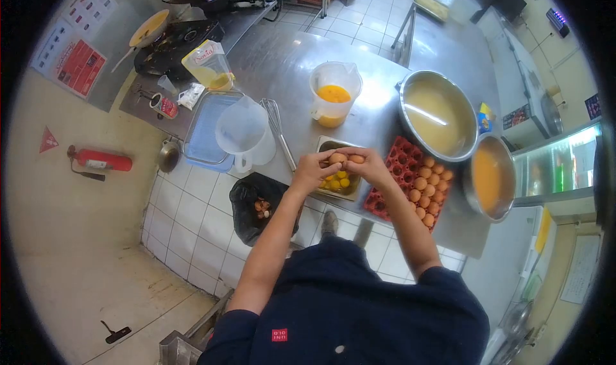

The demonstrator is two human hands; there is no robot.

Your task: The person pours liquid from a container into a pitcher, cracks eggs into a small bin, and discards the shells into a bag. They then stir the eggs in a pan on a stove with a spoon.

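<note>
Both my hands meet over a rectangular metal pan (347, 191) at the table's front edge. My left hand (313, 171) has its fingers wrapped round a brown egg (337, 158). In my right hand (370, 166) is another brown egg (357, 159), close beside the first. Several bright yellow yolks (335, 182) lie in the pan below, partly hidden by my hands. To the right is a red egg tray (399, 156), its left part with bare cups and its right part filled with brown eggs (424, 184).
A jug of orange liquid (335, 95) stands behind the pan. A whisk (277, 130) and a translucent jug (242, 130) are at left. Large metal bowls (438, 111) (491, 175) sit at right. A black-lined bin (247, 217) with eggshells stands below the table's front edge.
</note>
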